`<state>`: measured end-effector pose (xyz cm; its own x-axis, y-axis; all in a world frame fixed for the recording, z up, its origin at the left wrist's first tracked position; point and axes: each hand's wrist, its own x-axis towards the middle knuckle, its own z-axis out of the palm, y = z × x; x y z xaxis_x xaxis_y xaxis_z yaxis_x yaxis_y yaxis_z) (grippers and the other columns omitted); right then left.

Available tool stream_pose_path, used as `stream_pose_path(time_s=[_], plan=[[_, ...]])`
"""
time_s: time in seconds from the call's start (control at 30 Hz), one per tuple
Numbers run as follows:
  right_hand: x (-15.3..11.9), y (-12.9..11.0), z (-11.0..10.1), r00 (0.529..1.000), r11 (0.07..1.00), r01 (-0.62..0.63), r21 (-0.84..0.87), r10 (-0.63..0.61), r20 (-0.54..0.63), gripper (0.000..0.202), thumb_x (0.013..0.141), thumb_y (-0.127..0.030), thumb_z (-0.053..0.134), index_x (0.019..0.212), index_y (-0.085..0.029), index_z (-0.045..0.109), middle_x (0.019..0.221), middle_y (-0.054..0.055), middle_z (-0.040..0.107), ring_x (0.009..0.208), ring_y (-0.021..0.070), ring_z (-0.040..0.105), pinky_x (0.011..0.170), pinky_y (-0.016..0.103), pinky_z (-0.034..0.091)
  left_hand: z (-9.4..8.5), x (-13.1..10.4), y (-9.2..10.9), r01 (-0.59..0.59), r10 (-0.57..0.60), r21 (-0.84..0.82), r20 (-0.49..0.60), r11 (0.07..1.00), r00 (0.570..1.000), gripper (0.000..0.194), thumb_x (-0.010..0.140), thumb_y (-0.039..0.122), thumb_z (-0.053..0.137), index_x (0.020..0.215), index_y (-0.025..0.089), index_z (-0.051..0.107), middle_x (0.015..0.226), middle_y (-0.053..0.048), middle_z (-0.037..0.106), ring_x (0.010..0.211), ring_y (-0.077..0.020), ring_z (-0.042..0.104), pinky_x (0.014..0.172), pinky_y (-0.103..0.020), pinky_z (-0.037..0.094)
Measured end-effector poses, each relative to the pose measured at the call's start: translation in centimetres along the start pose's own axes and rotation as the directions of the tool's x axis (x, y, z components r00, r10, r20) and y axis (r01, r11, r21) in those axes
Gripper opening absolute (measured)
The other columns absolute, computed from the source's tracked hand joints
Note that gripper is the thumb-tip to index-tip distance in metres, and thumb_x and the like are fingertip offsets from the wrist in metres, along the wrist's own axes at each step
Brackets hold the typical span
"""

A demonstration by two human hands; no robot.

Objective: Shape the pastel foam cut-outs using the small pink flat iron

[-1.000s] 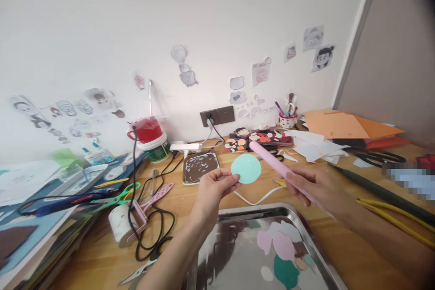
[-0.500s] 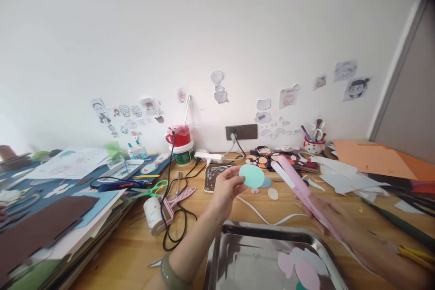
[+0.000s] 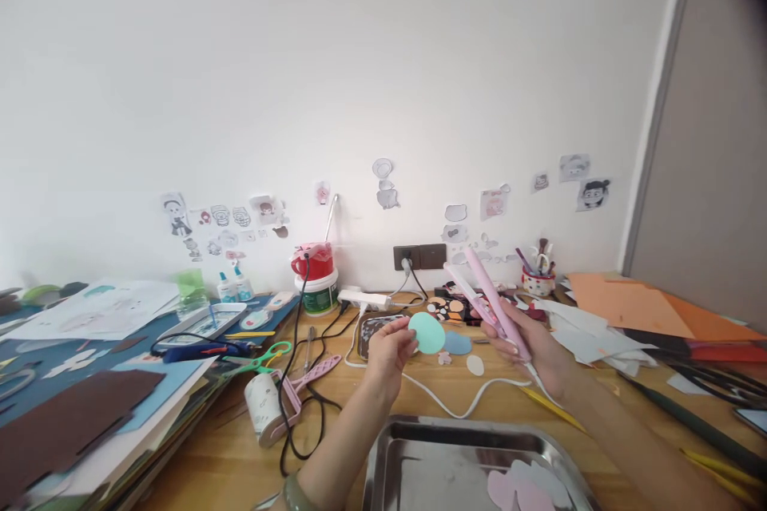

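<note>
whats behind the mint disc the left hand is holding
A blue piece shows past the right edge of the mint disc, on the wooden table. Whatever lies behind the disc is covered, and the left hand hides more.

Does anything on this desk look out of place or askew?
The lint roller lies on its side with the black cord running across it, which looks untidy. Also, the right hand holds what looks like a pink hair straightener, an unusual tool beside a mint disc.
</note>
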<state>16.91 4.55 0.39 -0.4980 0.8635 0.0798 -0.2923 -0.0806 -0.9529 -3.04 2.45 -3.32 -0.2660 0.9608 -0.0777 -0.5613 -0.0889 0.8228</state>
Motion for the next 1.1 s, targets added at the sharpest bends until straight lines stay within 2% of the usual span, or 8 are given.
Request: stream_pose_path(time_s=[0.1, 0.2, 0.3, 0.4, 0.5, 0.7, 0.93, 1.1], plan=[[0.3, 0.2, -0.1, 1.0, 1.0, 0.026, 0.016, -0.026, -0.004, 0.027, 0.078, -0.042, 0.039, 0.08, -0.019, 0.054, 0.061, -0.002, 0.046, 0.035, 0.0031, 0.026, 0.029, 0.013, 0.025, 0.0, 0.1, -0.2, 0.006, -0.006, -0.013, -0.004, 1.0, 1.0, 0.016, 0.059, 0.001, 0.06, 0.07, 0.012, 0.056, 0.064, -0.002, 0.059, 0.055, -0.0058, 0.056, 0.054, -0.013, 0.044], [0.2, 0.5, -0.4, 1.0, 1.0, 0.011, -0.002, -0.011, -0.001, 0.024, 0.078, -0.039, 0.043, 0.081, -0.018, 0.055, 0.064, 0.0, 0.05, 0.04, 0.0049, 0.035, 0.032, 0.014, 0.029, 0.2, 0.0, -0.1, 0.009, -0.009, -0.005, 0.0, 1.0, 1.0, 0.016, 0.058, 0.005, 0.063, 0.071, 0.011, 0.056, 0.065, -0.003, 0.06, 0.055, -0.0067, 0.056, 0.052, -0.014, 0.044], [0.0, 0.4, -0.9, 1.0, 0.995, 0.024, -0.094, -0.025, -0.004, 0.024, 0.078, -0.036, 0.045, 0.085, -0.016, 0.056, 0.069, 0.002, 0.055, 0.052, 0.0084, 0.045, 0.045, 0.017, 0.039, 0.6, 0.0, 0.2, 0.012, -0.012, 0.02, 0.001, 1.0, 1.0, 0.022, 0.055, 0.012, 0.068, 0.073, 0.011, 0.056, 0.065, -0.005, 0.061, 0.053, -0.0095, 0.057, 0.047, -0.016, 0.044], [-0.2, -0.2, -1.3, 0.999, 0.97, 0.053, -0.238, -0.052, 0.014, 0.026, 0.078, -0.037, 0.045, 0.081, -0.013, 0.057, 0.071, 0.004, 0.056, 0.057, 0.0104, 0.047, 0.054, 0.02, 0.041, 1.5, 0.2, 0.8, -0.001, 0.001, 0.044, 0.008, 0.999, 1.0, 0.027, 0.052, 0.016, 0.07, 0.074, 0.011, 0.057, 0.066, -0.006, 0.062, 0.053, -0.011, 0.057, 0.045, -0.017, 0.044], [-0.3, -0.9, -1.5, 0.997, 0.93, 0.075, -0.36, -0.067, 0.034, 0.028, 0.077, -0.038, 0.047, 0.07, -0.013, 0.057, 0.066, 0.002, 0.053, 0.055, 0.009, 0.046, 0.052, 0.019, 0.038, 2.5, 0.6, 1.3, -0.021, 0.02, 0.06, 0.013, 0.998, 1.0, 0.028, 0.051, 0.017, 0.071, 0.074, 0.011, 0.057, 0.066, -0.005, 0.061, 0.053, -0.0107, 0.057, 0.044, -0.017, 0.044], [0.1, -0.8, -2.0, 0.997, 0.873, 0.068, -0.484, -0.045, 0.058, 0.033, 0.076, -0.043, 0.045, 0.065, -0.013, 0.056, 0.054, -0.001, 0.051, 0.05, 0.0086, 0.046, 0.046, 0.018, 0.035, 3.8, 1.1, 1.0, -0.085, 0.084, 0.057, 0.018, 0.995, 0.996, 0.024, 0.051, 0.016, 0.071, 0.07, 0.011, 0.056, 0.064, -0.001, 0.058, 0.051, -0.0057, 0.054, 0.046, -0.012, 0.043], [1.1, 1.8, -2.7, 0.995, 0.846, 0.06, -0.53, -0.011, 0.094, 0.035, 0.075, -0.045, 0.044, 0.072, -0.013, 0.057, 0.063, 0.002, 0.057, 0.04, 0.0064, 0.046, 0.037, 0.018, 0.034, 3.6, 0.8, 0.8, -0.102, 0.099, 0.079, 0.037, 0.992, 0.994, 0.023, 0.05, 0.015, 0.071, 0.067, 0.011, 0.056, 0.061, 0.0, 0.057, 0.051, -0.0057, 0.054, 0.048, -0.013, 0.043], [0.8, 1.8, -2.2, 0.997, 0.84, 0.072, -0.537, -0.046, 0.062, 0.039, 0.078, -0.044, 0.04, 0.062, -0.012, 0.057, 0.046, -0.001, 0.051, 0.037, 0.0068, 0.044, 0.037, 0.018, 0.032, 3.5, 0.6, 0.7, -0.108, 0.103, 0.092, 0.059, 0.99, 0.993, 0.024, 0.056, 0.024, 0.068, 0.073, 0.012, 0.056, 0.071, -0.004, 0.059, 0.06, -0.0095, 0.057, 0.052, -0.016, 0.044]])
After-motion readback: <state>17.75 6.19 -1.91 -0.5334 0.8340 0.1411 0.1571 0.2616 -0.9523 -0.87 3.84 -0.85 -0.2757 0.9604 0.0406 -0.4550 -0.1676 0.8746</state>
